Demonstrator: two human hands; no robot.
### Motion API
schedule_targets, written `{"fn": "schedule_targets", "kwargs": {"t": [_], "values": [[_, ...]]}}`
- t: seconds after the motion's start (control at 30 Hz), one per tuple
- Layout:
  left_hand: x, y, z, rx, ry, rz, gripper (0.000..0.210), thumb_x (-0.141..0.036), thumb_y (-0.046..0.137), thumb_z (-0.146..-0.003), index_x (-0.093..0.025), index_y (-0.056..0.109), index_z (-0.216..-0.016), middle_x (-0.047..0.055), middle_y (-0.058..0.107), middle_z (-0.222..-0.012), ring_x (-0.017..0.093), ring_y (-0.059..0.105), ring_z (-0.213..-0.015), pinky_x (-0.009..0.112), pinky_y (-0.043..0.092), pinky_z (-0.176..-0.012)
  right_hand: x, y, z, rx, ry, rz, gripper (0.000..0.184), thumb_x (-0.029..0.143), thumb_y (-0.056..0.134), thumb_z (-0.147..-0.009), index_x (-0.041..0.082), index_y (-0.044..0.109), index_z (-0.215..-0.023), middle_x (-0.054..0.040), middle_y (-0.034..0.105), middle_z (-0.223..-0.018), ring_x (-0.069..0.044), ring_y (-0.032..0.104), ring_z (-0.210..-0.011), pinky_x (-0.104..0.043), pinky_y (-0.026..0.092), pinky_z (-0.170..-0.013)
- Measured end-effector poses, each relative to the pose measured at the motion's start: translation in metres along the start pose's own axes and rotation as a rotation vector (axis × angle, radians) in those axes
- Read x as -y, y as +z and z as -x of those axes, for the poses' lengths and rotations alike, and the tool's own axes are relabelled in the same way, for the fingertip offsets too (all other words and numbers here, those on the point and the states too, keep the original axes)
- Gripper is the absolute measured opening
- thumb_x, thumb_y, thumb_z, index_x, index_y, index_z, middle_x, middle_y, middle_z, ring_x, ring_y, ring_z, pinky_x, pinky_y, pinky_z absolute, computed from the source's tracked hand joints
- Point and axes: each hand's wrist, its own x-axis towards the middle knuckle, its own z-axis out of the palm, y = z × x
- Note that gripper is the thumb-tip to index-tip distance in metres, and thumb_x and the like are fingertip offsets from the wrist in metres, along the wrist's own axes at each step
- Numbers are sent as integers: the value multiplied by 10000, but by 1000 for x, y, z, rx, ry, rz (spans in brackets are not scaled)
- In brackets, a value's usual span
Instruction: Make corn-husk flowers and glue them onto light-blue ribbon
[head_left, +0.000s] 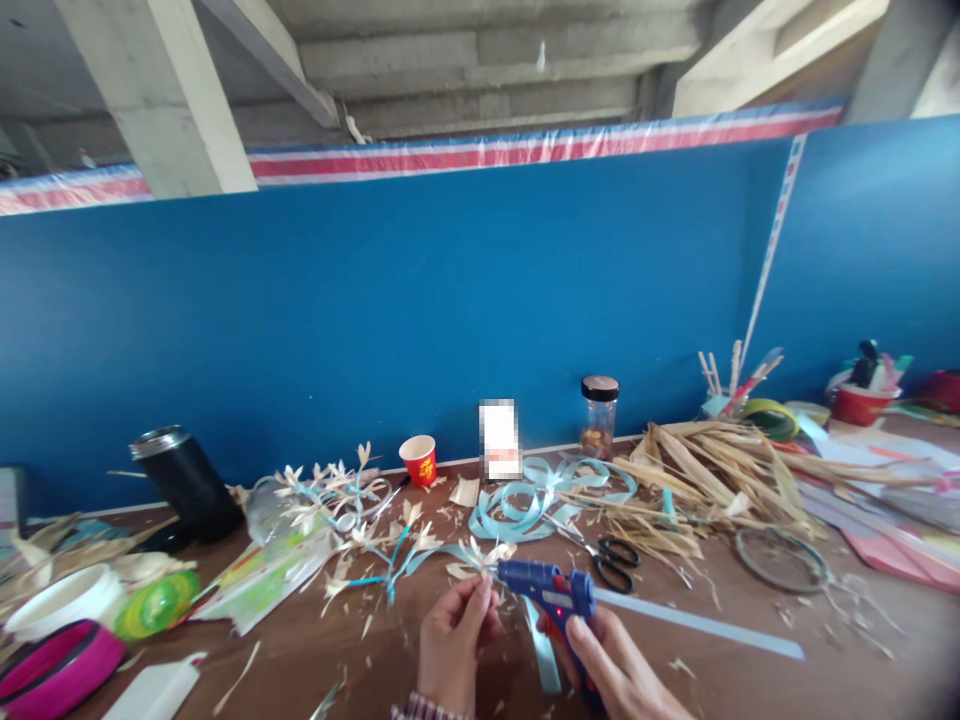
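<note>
Soft, diffuse light reaches me here — the concrete ceiling sits dim, the blue partition pales rightward, the striped banner glints. A red lamp glows on the glue gun. Edges stretch and blur — one white patch is pixelated.

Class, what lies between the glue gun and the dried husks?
In the head view, the scissors lie between the glue gun and the husks.
</note>
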Motion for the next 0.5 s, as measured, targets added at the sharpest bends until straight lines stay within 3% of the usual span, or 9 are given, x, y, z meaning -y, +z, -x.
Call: {"fn": "schedule_targets", "kwargs": {"t": [0.33, 0.5], "values": [[1, -8, -4, 62, -34, -103, 343, -392, 779, -521, -124, 714, -724, 19, 632, -578, 76, 501, -455, 175, 414, -429, -7, 3, -1, -20, 10, 5, 555, 692, 416, -746, 169, 588, -811, -17, 550, -648, -153, 485, -602, -256, 444, -582], [-2, -2, 1, 3, 38, -82, 321, -371, 782, -509, -119, 712, -695, 21, 629, -574, 72, 493, -450, 171, 406, -426, -5, 3, -2, -11, -23, 39, 564, 707, 386, -750, 165, 538, -701, -7, 510, -624, -140, 453, -593, -256, 423, -592]]}}
